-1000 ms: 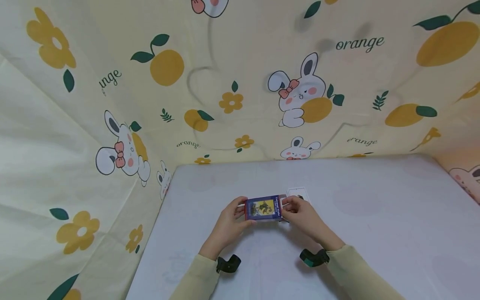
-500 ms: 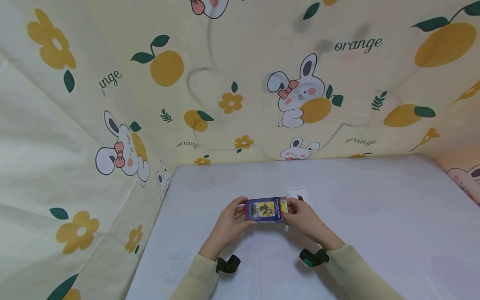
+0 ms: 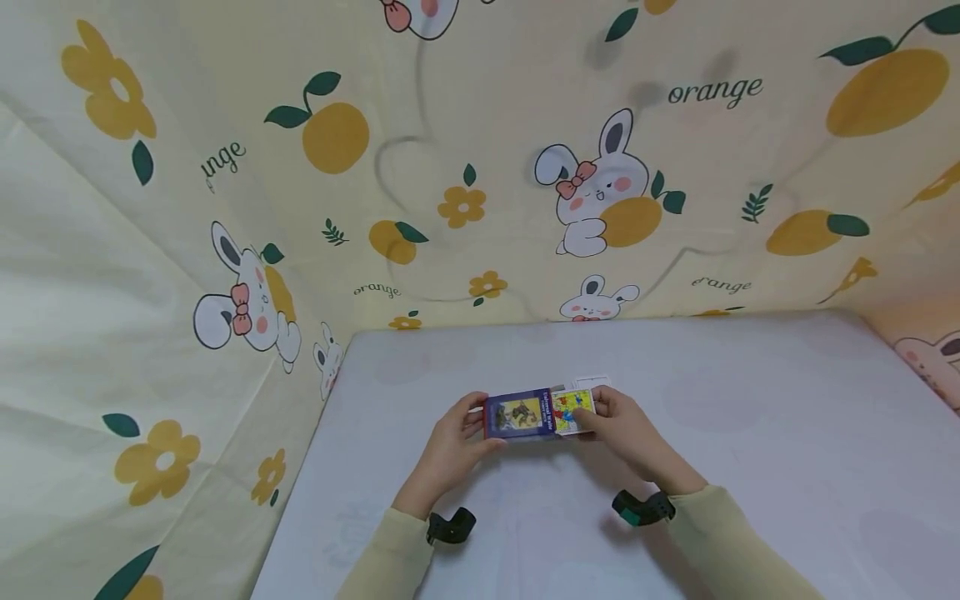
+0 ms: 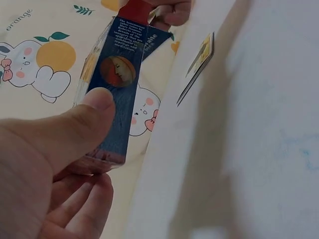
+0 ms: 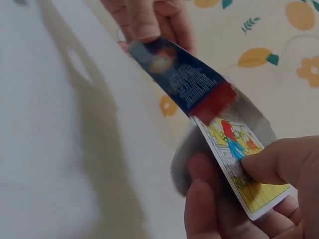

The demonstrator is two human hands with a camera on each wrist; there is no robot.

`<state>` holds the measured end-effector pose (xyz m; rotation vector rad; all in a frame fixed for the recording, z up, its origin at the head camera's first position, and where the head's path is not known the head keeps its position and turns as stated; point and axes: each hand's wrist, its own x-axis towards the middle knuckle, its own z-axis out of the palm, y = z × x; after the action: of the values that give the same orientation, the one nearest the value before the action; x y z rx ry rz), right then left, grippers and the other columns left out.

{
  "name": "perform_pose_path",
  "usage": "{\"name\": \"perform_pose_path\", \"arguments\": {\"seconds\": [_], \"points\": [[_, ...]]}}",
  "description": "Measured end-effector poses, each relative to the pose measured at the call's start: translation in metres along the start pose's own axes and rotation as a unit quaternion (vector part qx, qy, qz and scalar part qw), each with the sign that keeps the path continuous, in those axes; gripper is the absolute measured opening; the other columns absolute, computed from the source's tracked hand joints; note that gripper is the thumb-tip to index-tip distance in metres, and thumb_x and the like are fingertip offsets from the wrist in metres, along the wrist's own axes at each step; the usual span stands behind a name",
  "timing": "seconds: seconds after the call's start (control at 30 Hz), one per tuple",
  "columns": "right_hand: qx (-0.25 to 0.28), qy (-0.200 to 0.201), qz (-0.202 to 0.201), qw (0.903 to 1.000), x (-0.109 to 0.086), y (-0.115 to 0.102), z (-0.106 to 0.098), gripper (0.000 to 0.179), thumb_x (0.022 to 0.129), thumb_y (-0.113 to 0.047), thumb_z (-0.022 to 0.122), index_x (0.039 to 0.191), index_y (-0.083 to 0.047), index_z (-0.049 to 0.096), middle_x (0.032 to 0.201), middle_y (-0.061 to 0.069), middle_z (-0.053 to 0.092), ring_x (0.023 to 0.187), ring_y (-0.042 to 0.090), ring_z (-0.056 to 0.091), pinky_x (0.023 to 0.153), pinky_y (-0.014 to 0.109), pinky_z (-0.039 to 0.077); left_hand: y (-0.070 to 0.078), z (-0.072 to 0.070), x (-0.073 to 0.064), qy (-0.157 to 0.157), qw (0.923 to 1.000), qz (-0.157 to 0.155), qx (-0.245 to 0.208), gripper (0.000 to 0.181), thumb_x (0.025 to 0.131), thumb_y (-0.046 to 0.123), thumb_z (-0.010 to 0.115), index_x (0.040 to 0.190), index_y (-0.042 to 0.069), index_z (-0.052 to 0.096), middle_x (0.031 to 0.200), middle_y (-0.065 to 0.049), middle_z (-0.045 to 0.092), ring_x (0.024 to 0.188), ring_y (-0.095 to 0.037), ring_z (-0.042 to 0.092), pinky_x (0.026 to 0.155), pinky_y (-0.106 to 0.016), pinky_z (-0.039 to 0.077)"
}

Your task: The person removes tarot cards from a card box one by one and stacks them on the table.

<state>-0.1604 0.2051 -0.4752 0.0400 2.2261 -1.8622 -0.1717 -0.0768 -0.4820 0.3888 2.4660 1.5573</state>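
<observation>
My left hand [image 3: 450, 446] grips a blue tarot card box [image 3: 513, 416] by its left end, thumb on the narrow printed side in the left wrist view. The box is held above the table, its open end toward my right hand [image 3: 626, 429]. There a tarot card [image 5: 244, 159] with a yellow, red and blue picture sticks partway out. My right thumb [image 5: 269, 162] lies on its face and the fingers curl beneath, pinching it. A grey flap [image 5: 259, 117] bends out from the box's mouth. The rest of the card is hidden inside.
On the white table [image 3: 712, 400], just behind my right hand, lie white-bordered cards [image 3: 591, 381], mostly covered in the head view. A cloth printed with rabbits and oranges [image 3: 465, 242] rises at the back and left of the table.
The yellow picture card has slid out of the box to the right, pinched in my right hand. The box has shifted slightly left with my left hand.
</observation>
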Motion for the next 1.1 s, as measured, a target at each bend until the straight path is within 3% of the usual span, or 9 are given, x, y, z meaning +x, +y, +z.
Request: {"name": "perform_pose_path", "arguments": {"seconds": [0.2,0.57,0.97,1.1], "points": [[0.018,0.017,0.001,0.9997,-0.002,-0.002,-0.015,0.042,0.095,-0.017,0.062,0.126,0.004,0.043,0.116,0.022,0.063,0.093,0.028,0.067,0.085,0.049,0.056,0.000,-0.004,0.000,0.004,1.0000,-0.004,-0.007,0.079,0.079,0.027,0.081,0.145,0.014,0.040,0.135,-0.015,0.052,0.122,-0.026,0.054,0.096,-0.031,0.050],[-0.033,0.085,0.010,0.9958,-0.002,-0.001,-0.039,0.046,0.096,-0.026,0.060,0.129,0.000,0.041,0.119,0.019,0.063,0.095,0.022,0.066,0.088,0.043,0.056,0.000,-0.008,0.000,0.010,0.9999,-0.010,-0.007,0.076,0.080,0.025,0.081,0.144,0.015,0.041,0.136,-0.015,0.052,0.122,-0.026,0.055,0.095,-0.032,0.051],[-0.038,0.089,0.023,0.9950,0.000,0.001,-0.041,0.059,0.096,-0.026,0.061,0.139,-0.002,0.029,0.126,0.022,0.057,0.097,0.025,0.064,0.086,0.041,0.056,-0.003,-0.009,0.002,0.010,0.9997,-0.018,-0.008,0.078,0.079,0.025,0.081,0.145,0.016,0.040,0.137,-0.013,0.051,0.122,-0.023,0.055,0.096,-0.029,0.050],[-0.025,0.086,0.007,0.9959,0.000,0.004,-0.041,0.066,0.096,-0.023,0.062,0.146,-0.005,0.023,0.128,0.026,0.053,0.097,0.028,0.062,0.085,0.042,0.056,-0.003,-0.009,0.001,0.011,0.9998,-0.018,-0.007,0.078,0.080,0.024,0.081,0.145,0.015,0.039,0.137,-0.013,0.050,0.122,-0.024,0.054,0.096,-0.029,0.050]]}}
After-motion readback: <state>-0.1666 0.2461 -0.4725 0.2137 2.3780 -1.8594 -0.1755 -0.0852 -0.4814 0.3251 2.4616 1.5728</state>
